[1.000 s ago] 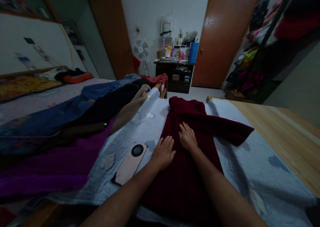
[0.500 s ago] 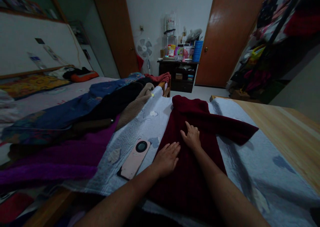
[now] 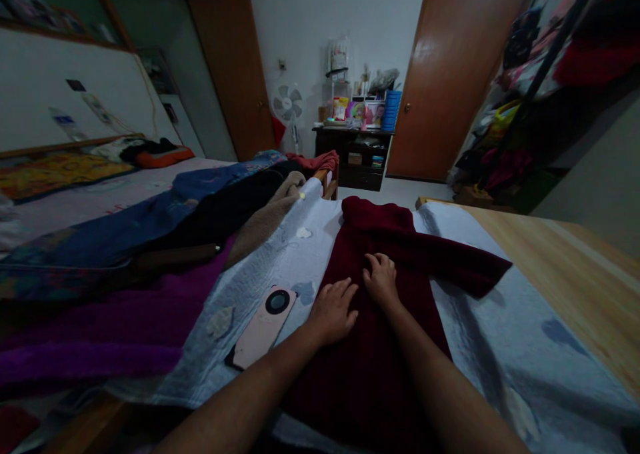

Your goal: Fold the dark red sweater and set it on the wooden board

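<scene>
Head view: dark-red long-sleeved fabric garment (image 3: 367,387) lying spread at five o'clock of frame, on pale-blue leaf-patterned quilted cloth (image 3: 310,254), one sleeve (image 3: 465,262) stretching out on two o'clock side. Left hand (image 3: 333,311) lying on garment, fingers slightly spread, gripping nothing. Right hand (image 3: 382,282) resting on garment, at two o'clock from left hand, fingers curling; cannot tell whether pinching fabric. Pink-backed rectangular phone (image 3: 260,334) lying at nine o'clock from left hand.

On the right, pale cloth (image 3: 530,347) lies open before the maroon sleeve (image 3: 465,267); a phone (image 3: 261,334) obstructs the left.
</scene>
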Tool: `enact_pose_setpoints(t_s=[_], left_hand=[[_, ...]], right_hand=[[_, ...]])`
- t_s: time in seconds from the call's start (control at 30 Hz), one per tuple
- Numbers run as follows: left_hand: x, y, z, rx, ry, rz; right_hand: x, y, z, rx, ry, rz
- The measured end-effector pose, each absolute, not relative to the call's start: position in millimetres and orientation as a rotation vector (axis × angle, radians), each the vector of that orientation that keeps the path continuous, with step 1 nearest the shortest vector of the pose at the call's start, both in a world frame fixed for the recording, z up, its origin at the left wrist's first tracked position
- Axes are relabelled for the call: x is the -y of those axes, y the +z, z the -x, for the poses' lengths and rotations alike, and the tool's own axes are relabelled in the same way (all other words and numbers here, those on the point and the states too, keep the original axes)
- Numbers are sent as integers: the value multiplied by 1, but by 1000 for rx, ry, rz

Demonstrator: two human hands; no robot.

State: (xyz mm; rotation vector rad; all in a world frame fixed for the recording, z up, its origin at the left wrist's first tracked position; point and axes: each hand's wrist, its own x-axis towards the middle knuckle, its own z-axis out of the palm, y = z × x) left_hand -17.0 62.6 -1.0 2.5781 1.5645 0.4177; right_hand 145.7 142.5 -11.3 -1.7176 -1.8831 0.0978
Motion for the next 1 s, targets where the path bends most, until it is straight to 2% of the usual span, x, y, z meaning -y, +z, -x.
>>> enact_pose_setpoints(t_s=[0.27,0.6,0.7,0.8,0.9,1.0], left_hand=[[-156,-10,-3,-1730,461,-2448],[-259,-4,-41,-2160,787,-1988],[-268,-10,-46,-2201,882,-1938],[-270,-17,-48,-2177,941,-1955],[-271,-21,-46,-2119,992,-1978],[-273,-21,-45,-2044,1045,-2008]], right_hand=[[-145,-13,-147,1909,174,1697],[-145,-16,-147,1870,241,1685],[-156,5,-158,1976,447,1668],[-189,41,-181,1966,724,1472],[-237,69,-205,1713,417,1527],[-276,71,-218,1575,211,1756]])
